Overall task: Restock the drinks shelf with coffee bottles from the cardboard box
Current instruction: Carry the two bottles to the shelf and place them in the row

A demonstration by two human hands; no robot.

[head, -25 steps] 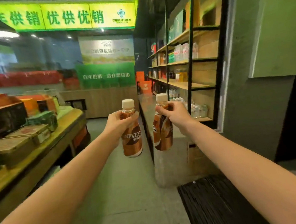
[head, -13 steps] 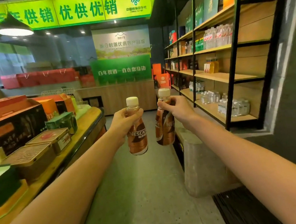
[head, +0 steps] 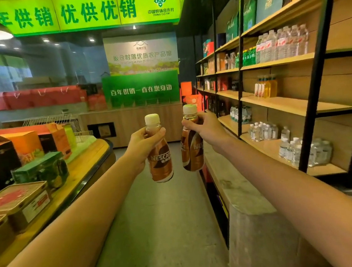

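Two bare arms reach out over the aisle floor. The left hand [head: 141, 145] grips one brown coffee bottle [head: 159, 156] by its neck. The right hand [head: 207, 130] grips another coffee bottle [head: 192, 151] just beside it. Farther right, the drinks shelf [head: 276, 103] holds water bottles [head: 283, 43]. The counter [head: 80, 165] on the left carries boxes.

The drinks shelf [head: 280, 103] at 3 o'clock carries clear water bottles [head: 283, 45] on an upper board, yellow juice bottles [head: 267, 86] beneath, and small water bottles [head: 305, 151] lowest. At 9 o'clock, the wooden bench [head: 86, 159] holds a green box [head: 40, 169] and woven-lidded boxes [head: 17, 199].
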